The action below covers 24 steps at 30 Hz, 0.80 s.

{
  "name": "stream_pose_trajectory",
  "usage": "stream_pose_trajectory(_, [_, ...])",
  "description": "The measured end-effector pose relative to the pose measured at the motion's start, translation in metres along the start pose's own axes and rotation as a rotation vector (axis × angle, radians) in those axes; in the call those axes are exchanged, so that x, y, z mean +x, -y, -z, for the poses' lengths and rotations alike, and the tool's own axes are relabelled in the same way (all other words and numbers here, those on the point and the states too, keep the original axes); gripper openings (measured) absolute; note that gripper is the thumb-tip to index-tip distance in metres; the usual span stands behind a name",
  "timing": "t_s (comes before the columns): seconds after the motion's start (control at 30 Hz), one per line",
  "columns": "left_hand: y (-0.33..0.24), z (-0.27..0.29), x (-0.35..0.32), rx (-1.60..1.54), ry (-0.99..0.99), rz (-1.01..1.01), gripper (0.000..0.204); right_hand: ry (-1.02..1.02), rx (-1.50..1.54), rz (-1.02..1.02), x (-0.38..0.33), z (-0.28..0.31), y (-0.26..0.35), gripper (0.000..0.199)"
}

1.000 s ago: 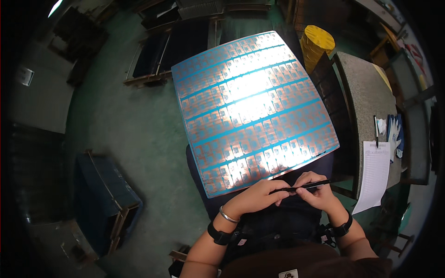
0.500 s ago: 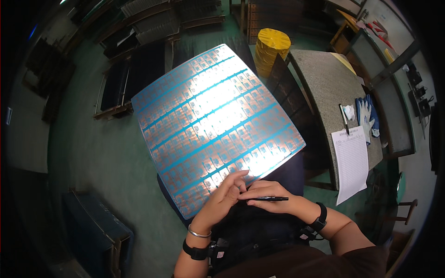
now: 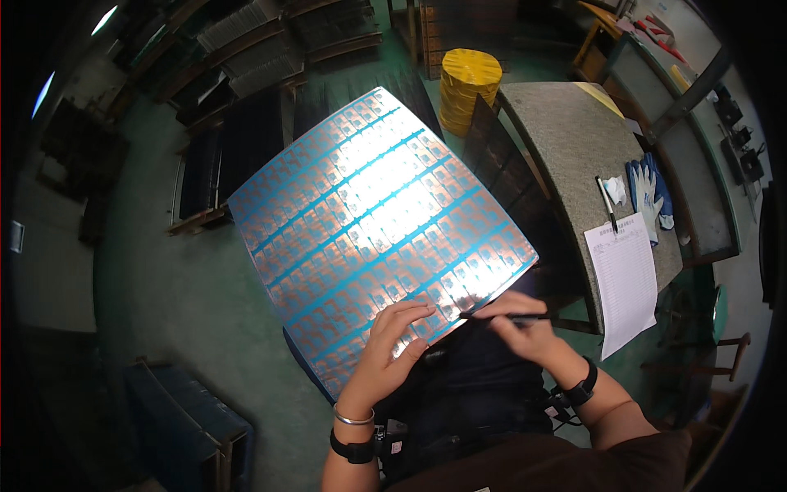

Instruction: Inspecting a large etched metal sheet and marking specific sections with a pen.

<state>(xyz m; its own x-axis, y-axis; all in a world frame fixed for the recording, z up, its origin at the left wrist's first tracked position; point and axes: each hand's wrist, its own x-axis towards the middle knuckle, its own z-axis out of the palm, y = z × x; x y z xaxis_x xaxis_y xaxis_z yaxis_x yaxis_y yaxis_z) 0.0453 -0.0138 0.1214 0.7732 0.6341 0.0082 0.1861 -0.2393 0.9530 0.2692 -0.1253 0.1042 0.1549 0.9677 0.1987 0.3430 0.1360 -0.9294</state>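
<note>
A large square copper-coloured circuit panel point(image 3: 361, 238) with light blue bands lies tilted before me, glare across its middle. My left hand point(image 3: 392, 351) is open over the panel's near edge, fingers stretched and thumb apart; whether the fingertips press on it I cannot tell. At the near right edge, my right hand point(image 3: 526, 330) is closed round a black pen point(image 3: 529, 317). The pen lies nearly level, its left end by the panel's rim. The right hand's fingers are slightly blurred.
To the right stands a grey speckled table point(image 3: 545, 131) bearing a printed sheet point(image 3: 625, 279) that overhangs its edge, a marker point(image 3: 607, 203) and blue-grey gloves point(image 3: 648, 197). Behind it is a yellow wrapped cylinder point(image 3: 469, 86). Racks of panels point(image 3: 246, 41) stand far left, a dark cart point(image 3: 184, 418) lower left.
My hands, together before, have moved apart. The right hand went right and slightly up with the pen, to the panel's edge. The left hand's fingers have spread over the panel.
</note>
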Motion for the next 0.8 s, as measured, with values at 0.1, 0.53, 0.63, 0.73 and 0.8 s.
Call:
stream_pose_trajectory(0.1, [-0.004, 0.006, -0.002, -0.111, -0.032, 0.070, 0.029, -0.363, -0.323, -0.163, 0.002, 0.054, -0.025, 0.015])
stream_pose_trajectory(0.53, [0.069, 0.064, -0.053, -0.115, -0.465, 0.505, 0.017, -0.410, -1.310, -0.739, -0.034, 0.213, -0.104, 0.029])
stream_pose_trajectory(0.63, [0.090, 0.080, -0.078, -0.094, -0.562, 0.614, 0.018, -0.413, -1.346, -0.695, -0.024, 0.213, -0.099, 0.026])
stream_pose_trajectory(0.73, [0.107, 0.087, -0.092, -0.092, -0.742, 0.707, 0.017, -0.541, -1.264, -0.690, -0.007, 0.199, -0.086, 0.021])
stream_pose_trajectory(0.8, [0.121, 0.087, -0.097, -0.043, -0.838, 0.717, 0.016, -0.545, -1.122, -0.539, 0.001, 0.189, -0.086, 0.018])
